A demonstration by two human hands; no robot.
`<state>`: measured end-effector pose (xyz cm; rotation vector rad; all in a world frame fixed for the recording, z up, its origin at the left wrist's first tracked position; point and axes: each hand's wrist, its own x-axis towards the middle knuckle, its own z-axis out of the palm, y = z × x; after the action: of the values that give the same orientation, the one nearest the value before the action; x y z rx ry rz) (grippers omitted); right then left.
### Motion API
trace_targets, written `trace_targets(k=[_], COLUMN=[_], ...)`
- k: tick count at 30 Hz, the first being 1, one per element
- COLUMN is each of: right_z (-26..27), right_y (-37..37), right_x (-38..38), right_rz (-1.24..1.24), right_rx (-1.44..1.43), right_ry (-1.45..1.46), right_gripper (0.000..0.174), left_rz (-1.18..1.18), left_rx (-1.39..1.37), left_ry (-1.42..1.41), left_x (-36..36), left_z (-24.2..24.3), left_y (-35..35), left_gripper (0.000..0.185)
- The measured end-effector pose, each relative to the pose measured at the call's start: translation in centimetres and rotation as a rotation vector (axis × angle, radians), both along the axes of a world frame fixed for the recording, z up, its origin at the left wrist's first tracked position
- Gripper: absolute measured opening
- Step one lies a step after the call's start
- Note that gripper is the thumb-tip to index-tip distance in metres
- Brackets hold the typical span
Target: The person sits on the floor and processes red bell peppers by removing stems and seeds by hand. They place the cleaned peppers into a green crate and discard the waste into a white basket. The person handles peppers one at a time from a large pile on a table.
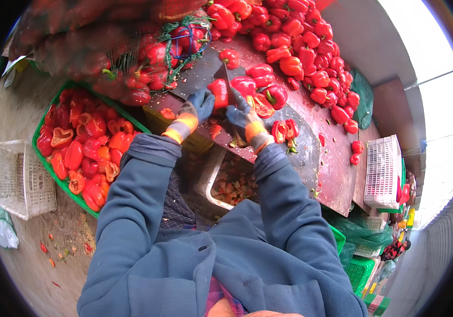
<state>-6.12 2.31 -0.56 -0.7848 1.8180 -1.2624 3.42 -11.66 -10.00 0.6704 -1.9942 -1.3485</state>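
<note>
Both my hands wear dark gloves with orange and grey cuffs. My right hand (pixel 243 113) grips a knife (pixel 224 76), its broad dark blade pointing away from me. Just left of the blade is a whole red bell pepper (pixel 219 93), with the fingers of my left hand (pixel 201 105) against its left side. Whether the blade touches that pepper is unclear. To the right of the knife are more red peppers (pixel 244 85) and a cut half (pixel 263 106) with pale seeds. A split pepper (pixel 285 130) with a green stem lies nearer me.
A large pile of red peppers (pixel 305 55) covers the table's (pixel 337 178) far side. Net sacks of peppers (pixel 153 55) stand at upper left. A green crate (pixel 50 168) of halved peppers and a white crate (pixel 24 180) are left. Below sits a scrap bin (pixel 210 194).
</note>
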Motion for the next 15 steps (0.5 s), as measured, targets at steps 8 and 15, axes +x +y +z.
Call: trace_targets(k=[8,15], right_z=[13.0,1.4], right_y=[-2.4,0.0], right_x=[-12.2,-16.1], right_rz=[0.325,0.506], right_rx=[-0.437,0.354], right_ry=[0.633,0.988], right_gripper=[0.025,0.029], left_rz=[0.153,0.107], left_rx=[-0.294,-0.238], left_ry=[-0.063,-0.087], left_x=[-0.4,0.0], left_z=[-0.2,0.3], left_y=[1.4,0.9], left_gripper=[0.061,0.056])
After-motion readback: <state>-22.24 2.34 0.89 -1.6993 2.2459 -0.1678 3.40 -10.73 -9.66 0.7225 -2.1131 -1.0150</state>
